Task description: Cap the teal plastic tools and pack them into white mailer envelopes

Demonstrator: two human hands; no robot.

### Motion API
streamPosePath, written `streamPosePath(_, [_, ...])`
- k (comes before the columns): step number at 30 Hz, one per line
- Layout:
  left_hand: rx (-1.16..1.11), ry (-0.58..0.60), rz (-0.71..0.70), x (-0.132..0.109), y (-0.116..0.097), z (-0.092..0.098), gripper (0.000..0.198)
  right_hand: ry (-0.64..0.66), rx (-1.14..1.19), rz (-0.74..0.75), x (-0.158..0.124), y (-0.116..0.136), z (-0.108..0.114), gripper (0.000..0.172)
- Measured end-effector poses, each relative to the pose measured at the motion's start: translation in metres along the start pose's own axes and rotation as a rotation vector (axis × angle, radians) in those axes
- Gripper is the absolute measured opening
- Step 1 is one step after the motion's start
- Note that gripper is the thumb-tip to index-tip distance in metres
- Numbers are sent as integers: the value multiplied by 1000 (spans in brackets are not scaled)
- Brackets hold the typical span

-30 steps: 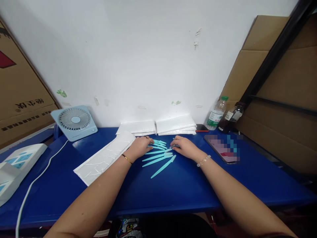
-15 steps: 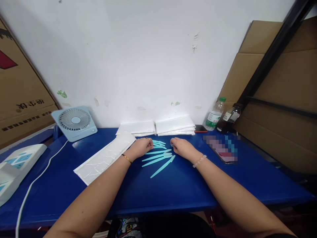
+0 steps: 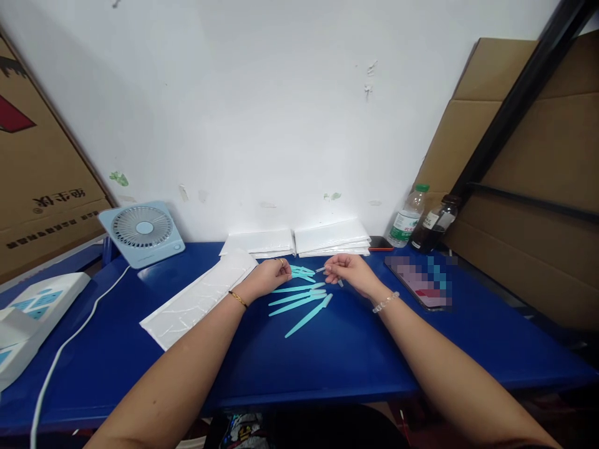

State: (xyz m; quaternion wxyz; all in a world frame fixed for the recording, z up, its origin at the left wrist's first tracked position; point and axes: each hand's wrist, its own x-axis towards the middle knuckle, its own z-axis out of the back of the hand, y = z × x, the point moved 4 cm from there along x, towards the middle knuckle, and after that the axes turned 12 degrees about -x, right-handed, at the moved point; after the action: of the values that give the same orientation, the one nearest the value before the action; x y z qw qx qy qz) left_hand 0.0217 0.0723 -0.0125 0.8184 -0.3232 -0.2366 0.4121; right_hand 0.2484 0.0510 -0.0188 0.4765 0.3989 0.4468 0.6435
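Observation:
Several slim turquoise eyebrow razors [image 3: 303, 274] fan out from the fingers of my left hand [image 3: 270, 279], which is closed around their near ends. Just right of them, my right hand [image 3: 350, 272] pinches a small clear plastic cap [image 3: 321, 270]. A second translucent piece [image 3: 340, 283] shows below the fingers of that hand. Other loose razors lie spread on the blue table [image 3: 355, 355], the nearest razor [image 3: 309, 315] lying slanted in front of my hands. Blade details are too small to make out.
White padded packets [image 3: 332, 238] are stacked against the wall, and a long white packet [image 3: 196, 305] lies beside my left forearm. A fan [image 3: 143, 231] and power strip [image 3: 42, 312] stand left. Bottles [image 3: 406, 218] and a partly blurred phone [image 3: 416, 284] are right.
My right hand has shifted slightly right and turned, so the clear pieces at its fingers now show. My left hand stays nearly still with the razors.

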Motion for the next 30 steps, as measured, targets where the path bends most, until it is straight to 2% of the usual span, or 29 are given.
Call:
streamPosePath(5, [-57,-8,6,-1,-1,0,21,-45,9,-25,0,-1,-2,36])
streamPosePath(15, [-123,-1,-5,-3,-17,-7,24,39,-40,10,-5,2,-19,37])
streamPosePath(18, [-116,53,-9,-4,-21,-13,27,52,-203,8,-5,6,-13,36])
streamPosePath(21, [13,64,-28,-4,-19,-14,26,-108,-544,49,-5,9,12,32])
streamPosePath(24, [254,-10,-80,-2,-15,-11,24,-216,-913,57,-5,7,35,23])
streamPosePath(27, [393,-45,-103,1,-9,-10,25,-139,-1068,-41,-4,-3,38,17])
streamPosePath(30, [411,-49,-103,3,-2,-12,25,-55,-1093,-76,-4,-8,29,13])
